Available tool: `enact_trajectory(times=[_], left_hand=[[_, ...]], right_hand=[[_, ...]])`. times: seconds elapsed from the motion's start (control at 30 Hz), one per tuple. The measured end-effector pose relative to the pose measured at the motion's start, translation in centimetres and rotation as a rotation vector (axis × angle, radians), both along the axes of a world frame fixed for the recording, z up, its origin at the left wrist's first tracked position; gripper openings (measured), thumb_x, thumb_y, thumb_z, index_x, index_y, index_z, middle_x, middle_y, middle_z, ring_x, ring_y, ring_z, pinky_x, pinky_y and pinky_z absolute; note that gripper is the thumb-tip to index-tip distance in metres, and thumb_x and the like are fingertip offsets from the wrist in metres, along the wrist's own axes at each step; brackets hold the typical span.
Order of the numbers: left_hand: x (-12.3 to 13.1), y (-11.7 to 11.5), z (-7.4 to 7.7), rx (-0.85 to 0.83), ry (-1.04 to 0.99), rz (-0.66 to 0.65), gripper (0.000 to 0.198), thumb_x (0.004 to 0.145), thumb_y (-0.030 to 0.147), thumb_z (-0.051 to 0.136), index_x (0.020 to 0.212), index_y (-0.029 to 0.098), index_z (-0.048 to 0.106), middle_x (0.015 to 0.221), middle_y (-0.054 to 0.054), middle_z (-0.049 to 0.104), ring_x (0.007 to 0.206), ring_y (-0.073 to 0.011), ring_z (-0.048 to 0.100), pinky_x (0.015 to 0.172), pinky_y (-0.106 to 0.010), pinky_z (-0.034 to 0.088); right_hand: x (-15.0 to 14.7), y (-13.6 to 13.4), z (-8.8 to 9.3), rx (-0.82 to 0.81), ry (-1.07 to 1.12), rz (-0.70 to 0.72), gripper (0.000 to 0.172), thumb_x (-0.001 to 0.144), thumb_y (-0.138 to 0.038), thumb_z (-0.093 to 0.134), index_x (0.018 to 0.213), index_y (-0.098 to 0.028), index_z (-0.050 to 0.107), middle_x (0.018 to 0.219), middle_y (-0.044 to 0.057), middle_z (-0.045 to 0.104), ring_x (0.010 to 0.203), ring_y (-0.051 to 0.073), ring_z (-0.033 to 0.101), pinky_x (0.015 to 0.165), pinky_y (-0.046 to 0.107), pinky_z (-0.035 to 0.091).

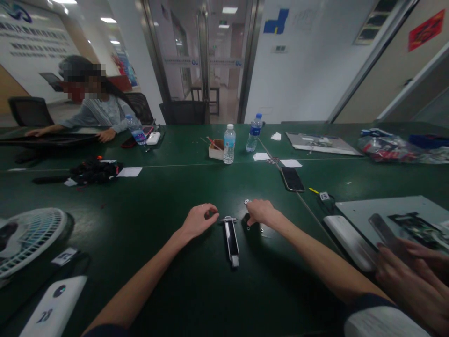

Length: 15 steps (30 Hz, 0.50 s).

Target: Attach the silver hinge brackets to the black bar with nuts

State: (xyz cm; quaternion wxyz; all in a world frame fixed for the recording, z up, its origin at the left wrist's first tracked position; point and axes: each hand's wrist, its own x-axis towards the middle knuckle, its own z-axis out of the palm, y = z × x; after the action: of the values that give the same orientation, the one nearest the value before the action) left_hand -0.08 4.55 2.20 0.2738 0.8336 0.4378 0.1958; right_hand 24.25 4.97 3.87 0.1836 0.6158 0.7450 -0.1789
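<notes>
A narrow device with a silver frame and dark middle [231, 241] lies lengthwise on the green table, a thin crossbar at its far end. Just left of that crossbar is my left hand [199, 221], fingers curved, with a gap between thumb and fingertips and nothing seen in it. My right hand [261, 211] reaches down to the table on the device's right, its fingers bent together. Whatever they hold is hidden. By its knuckles shows a small silver piece [246, 202]. Small ring-like parts, one a silver ring [261, 230], lie beneath that hand.
Ahead stand a small open box [215, 150] and water bottles [229, 145]. A phone [292, 179] lies to the right. A co-worker's hands [410, 267] hold a slim object near a white case [349, 241]. At left are a fan [35, 234] and a white device [52, 306]. Another person sits far left.
</notes>
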Motion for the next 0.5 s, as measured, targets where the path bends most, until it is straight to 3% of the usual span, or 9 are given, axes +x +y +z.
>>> enact_trajectory(times=[0.13,0.33,0.5], left_hand=[[-0.2,0.0,0.2,0.006,-0.009,0.007,0.026,0.088,0.036,0.051,0.098,0.017,0.065,0.095,-0.005,0.066,0.078,-0.0190,0.061,0.070,-0.031,0.050],[-0.3,0.1,0.1,0.004,-0.022,0.012,0.026,0.088,0.036,0.051,0.098,0.017,0.064,0.096,-0.005,0.066,0.077,-0.0192,0.060,0.070,-0.032,0.049],[-0.2,0.0,0.2,-0.003,-0.048,-0.014,0.024,0.088,0.034,0.053,0.099,0.016,0.064,0.096,-0.005,0.065,0.077,-0.0186,0.060,0.067,-0.030,0.049]], right_hand=[[1.5,0.2,0.7,-0.030,0.057,0.008,0.035,0.070,-0.042,0.073,0.096,-0.019,0.068,0.099,0.009,0.068,0.088,0.023,0.064,0.070,0.027,0.045],[4.1,0.2,0.6,-0.124,0.620,0.245,0.027,0.086,-0.037,0.054,0.094,-0.015,0.067,0.086,0.003,0.065,0.075,0.014,0.058,0.065,0.023,0.040],[2.8,-0.6,0.2,-0.212,0.924,0.222,0.025,0.087,-0.035,0.052,0.090,-0.013,0.063,0.077,0.000,0.057,0.067,0.011,0.050,0.059,0.021,0.037]])
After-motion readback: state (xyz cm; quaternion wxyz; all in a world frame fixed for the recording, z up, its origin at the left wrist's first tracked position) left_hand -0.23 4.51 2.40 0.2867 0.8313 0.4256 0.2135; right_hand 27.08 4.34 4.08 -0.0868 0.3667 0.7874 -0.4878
